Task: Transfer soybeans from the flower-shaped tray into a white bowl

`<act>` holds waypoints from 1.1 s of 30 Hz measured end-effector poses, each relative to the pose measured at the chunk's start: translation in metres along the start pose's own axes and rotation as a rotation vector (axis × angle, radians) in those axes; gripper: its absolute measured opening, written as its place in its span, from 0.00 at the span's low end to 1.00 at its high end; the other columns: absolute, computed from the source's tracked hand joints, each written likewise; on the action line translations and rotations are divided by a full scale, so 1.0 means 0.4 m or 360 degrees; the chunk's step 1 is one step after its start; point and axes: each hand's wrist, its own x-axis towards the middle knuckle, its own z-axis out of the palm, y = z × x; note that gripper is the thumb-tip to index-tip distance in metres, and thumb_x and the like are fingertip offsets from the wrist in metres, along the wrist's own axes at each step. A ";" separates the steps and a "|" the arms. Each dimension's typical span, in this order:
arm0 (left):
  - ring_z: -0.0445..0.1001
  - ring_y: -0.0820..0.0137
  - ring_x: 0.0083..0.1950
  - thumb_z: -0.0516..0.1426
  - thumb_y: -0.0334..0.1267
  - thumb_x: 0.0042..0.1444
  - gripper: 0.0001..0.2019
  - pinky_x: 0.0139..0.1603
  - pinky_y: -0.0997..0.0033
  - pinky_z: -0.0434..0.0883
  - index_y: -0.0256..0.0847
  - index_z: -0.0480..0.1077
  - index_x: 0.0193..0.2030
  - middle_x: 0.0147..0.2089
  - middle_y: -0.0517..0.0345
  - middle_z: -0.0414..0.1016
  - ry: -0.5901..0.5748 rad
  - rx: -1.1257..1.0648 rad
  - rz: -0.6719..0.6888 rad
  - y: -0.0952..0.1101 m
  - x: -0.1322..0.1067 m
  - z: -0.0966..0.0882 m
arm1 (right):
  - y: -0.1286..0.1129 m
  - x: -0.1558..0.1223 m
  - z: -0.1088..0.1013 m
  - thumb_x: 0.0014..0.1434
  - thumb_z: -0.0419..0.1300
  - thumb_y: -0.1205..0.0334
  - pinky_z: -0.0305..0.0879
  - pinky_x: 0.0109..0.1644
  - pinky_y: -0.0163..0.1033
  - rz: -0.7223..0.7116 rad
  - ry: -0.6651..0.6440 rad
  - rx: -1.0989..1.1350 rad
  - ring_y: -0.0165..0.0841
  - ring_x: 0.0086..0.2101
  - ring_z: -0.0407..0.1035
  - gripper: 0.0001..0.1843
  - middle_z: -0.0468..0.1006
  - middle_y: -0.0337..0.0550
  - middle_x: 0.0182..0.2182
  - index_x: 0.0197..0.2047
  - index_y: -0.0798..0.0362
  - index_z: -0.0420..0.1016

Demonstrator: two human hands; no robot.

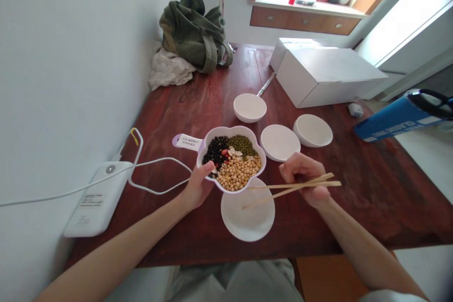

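left hand (pixel 201 183), clamped on the dish (pixel 223 131), should hold it level while right hand (pixel 306 171), gripping chopsticks (pixel 301 185), pinches lightly.

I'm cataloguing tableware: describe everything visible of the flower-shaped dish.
The flower-shaped dish looks like white plastic with pale purple edging; its handle, bearing a white printed label, points left. It faces up, holding black beans, green beans, yellowish beans, and a few red and pale pieces. The left hand grips its near-left rim, thumb over the edge. It overlaps the view of the nearest white bowl; whether it touches that bowl or the chopsticks is unclear.
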 end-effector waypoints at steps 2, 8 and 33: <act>0.78 0.39 0.71 0.75 0.61 0.49 0.38 0.74 0.39 0.74 0.43 0.81 0.63 0.59 0.46 0.87 0.0014 -0.0002 -0.0002 -0.004 0.000 -0.003 | 0.002 -0.005 0.023 0.63 0.71 0.31 0.44 0.23 0.38 0.0057 -0.0067 -0.0036 0.27 0.18 0.51 0.27 0.65 0.30 0.18 0.43 0.48 0.81; 0.76 0.37 0.73 0.75 0.63 0.47 0.33 0.73 0.41 0.76 0.44 0.84 0.54 0.57 0.50 0.88 0.0087 -0.0003 -0.0018 -0.008 0.001 0.006 | -0.013 0.023 -0.006 0.75 0.56 0.36 0.62 0.24 0.36 0.0190 -0.0386 -0.0187 0.31 0.22 0.70 0.30 0.80 0.43 0.25 0.37 0.51 0.85; 0.72 0.36 0.77 0.72 0.55 0.57 0.28 0.76 0.44 0.75 0.41 0.82 0.59 0.61 0.52 0.87 0.0057 -0.0086 0.0081 -0.019 -0.010 0.030 | -0.127 0.121 0.093 0.76 0.64 0.50 0.52 0.30 0.40 -0.0913 -0.1176 -0.0774 0.26 0.23 0.62 0.26 0.70 0.33 0.21 0.26 0.50 0.69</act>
